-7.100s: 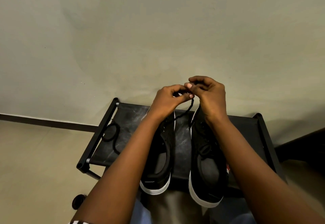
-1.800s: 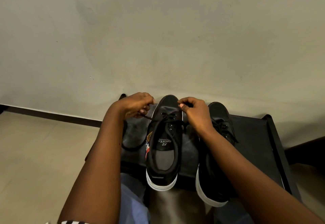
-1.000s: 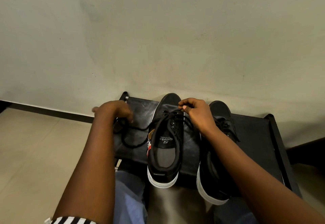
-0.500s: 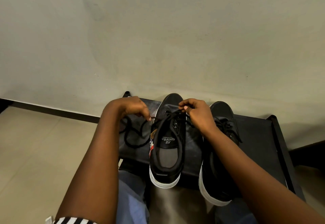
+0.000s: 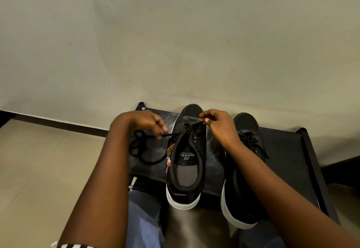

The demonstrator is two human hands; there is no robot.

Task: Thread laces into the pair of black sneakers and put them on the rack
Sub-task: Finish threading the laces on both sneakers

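Observation:
Two black sneakers with white soles stand side by side on the black rack (image 5: 288,150), toes toward the wall. The left sneaker (image 5: 187,160) has a black lace (image 5: 144,158) partly threaded through its front eyelets. My left hand (image 5: 144,123) pinches one lace end just left of the shoe, and the loose length loops on the rack below it. My right hand (image 5: 216,125) pinches the other part of the lace over the front eyelets. The right sneaker (image 5: 247,130) is laced, and my right forearm covers much of it.
A plain wall rises right behind the rack. Beige floor (image 5: 39,169) lies to the left, with a dark skirting strip along the wall. My knees in blue trousers (image 5: 142,218) sit against the rack's near edge. A dark object stands at the far right.
My left hand drew the lace out to the left, then came back close to the left sneaker. My right hand stayed at the front eyelets. Earlier, both hands worked on the right sneaker's lace.

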